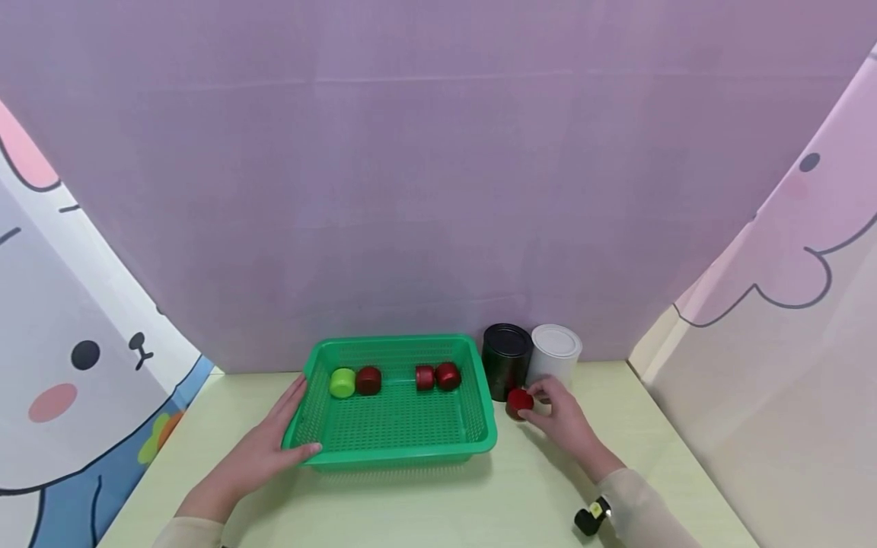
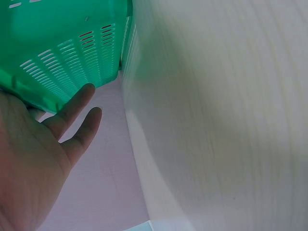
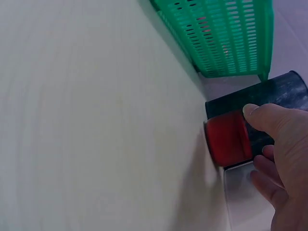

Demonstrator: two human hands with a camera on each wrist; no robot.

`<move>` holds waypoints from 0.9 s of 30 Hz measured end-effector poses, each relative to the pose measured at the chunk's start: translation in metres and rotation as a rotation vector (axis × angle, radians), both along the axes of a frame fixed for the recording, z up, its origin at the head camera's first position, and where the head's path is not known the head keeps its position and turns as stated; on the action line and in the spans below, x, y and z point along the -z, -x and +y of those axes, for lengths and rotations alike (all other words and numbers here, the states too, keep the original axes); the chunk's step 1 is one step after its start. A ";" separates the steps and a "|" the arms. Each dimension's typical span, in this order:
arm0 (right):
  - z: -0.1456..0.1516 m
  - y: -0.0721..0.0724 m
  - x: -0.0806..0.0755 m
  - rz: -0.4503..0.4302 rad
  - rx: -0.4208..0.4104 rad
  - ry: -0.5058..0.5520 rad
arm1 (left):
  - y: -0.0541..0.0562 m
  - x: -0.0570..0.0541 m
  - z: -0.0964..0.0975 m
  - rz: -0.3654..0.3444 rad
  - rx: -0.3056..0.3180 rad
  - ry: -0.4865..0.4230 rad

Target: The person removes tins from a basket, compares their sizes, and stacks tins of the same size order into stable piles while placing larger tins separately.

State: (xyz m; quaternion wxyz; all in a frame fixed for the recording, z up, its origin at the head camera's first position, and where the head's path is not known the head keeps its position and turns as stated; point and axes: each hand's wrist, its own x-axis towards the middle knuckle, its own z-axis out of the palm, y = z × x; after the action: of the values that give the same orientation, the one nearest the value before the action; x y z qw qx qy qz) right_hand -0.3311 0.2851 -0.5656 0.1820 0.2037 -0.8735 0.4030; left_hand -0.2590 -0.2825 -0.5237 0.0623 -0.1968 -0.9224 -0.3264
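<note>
My right hand point(image 1: 565, 420) holds a small red cylinder point(image 1: 518, 405) with a raised rim between thumb and fingers. The cylinder point(image 3: 225, 139) is upright on the table, right by the base of a black can point(image 1: 507, 354). Behind my right fingers stands a white can point(image 1: 556, 350). My left hand point(image 1: 256, 457) rests against the left side of a green basket point(image 1: 390, 458), its thumb at the front rim. In the left wrist view two fingers point(image 2: 79, 108) reach out straight beside the slotted wall.
Inside the basket, a lime green cylinder point(image 1: 342, 383) sits beside a dark red one point(image 1: 368, 380) on the left. Two shiny red cylinders point(image 1: 436, 377) are together on the right. A purple cloth wall point(image 1: 425, 190) rises behind the pale table point(image 1: 384, 510); printed cloth hangs at both sides.
</note>
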 end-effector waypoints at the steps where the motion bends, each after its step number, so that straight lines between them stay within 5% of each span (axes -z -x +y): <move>1: 0.000 -0.001 -0.002 0.006 0.000 0.000 | 0.000 0.000 0.000 0.001 0.001 0.001; 16: -0.032 -0.007 -0.049 0.072 -0.069 0.077 | 0.000 0.000 0.001 0.002 -0.001 0.003; 27: -0.057 0.000 -0.074 0.086 -0.163 0.011 | -0.001 -0.002 0.002 0.002 0.001 0.001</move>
State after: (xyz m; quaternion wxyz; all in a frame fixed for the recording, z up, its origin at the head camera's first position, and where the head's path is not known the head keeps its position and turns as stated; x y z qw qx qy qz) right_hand -0.3315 0.2280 -0.4916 0.1874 0.2901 -0.8431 0.4123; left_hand -0.2577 -0.2804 -0.5213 0.0630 -0.1976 -0.9224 -0.3259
